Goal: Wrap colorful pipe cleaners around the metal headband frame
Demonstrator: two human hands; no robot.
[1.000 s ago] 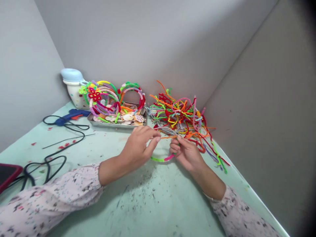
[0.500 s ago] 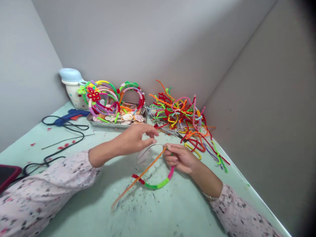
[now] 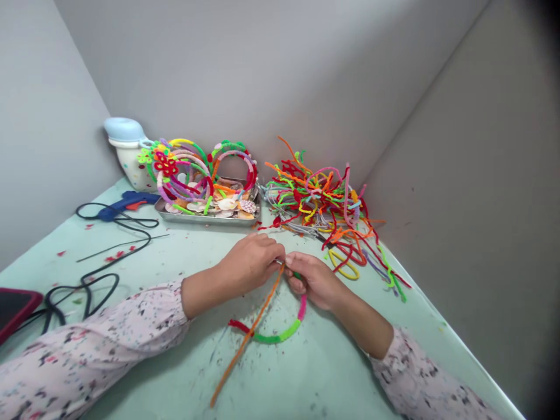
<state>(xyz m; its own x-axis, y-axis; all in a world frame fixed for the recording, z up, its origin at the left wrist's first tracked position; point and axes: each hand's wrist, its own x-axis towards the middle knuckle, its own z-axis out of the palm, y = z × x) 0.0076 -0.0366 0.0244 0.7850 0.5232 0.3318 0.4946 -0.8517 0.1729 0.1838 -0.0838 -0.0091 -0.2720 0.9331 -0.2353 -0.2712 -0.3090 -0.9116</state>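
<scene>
Hoop (image 3: 280,338), open-ended and part-wrapped in red, green and pink fuzz, curves below your right hand (image 3: 310,277), its pink stretch rising to your curled fingers and its red end reaching out below your left hand (image 3: 282,261). You are pinching the hoop's upper part between right thumb and fingers, near the top of the orange strand (image 3: 247,344). That strand slants down between your hands and crosses the hoop near the red part. Your left fingers are curled in right beside your right fingertips; their tips are hidden, so you cannot tell from this view whether they pinch anything.

Half a second ago, your left hand was apart from the right, fingers parted, with a thin grey curve showing between them; now it has moved in and covers that spot. The orange strand hangs more steeply than before. Behind your hands, the shell tray (image 3: 210,220) sits left of the tangled fuzzy stems (image 3: 315,192).
</scene>
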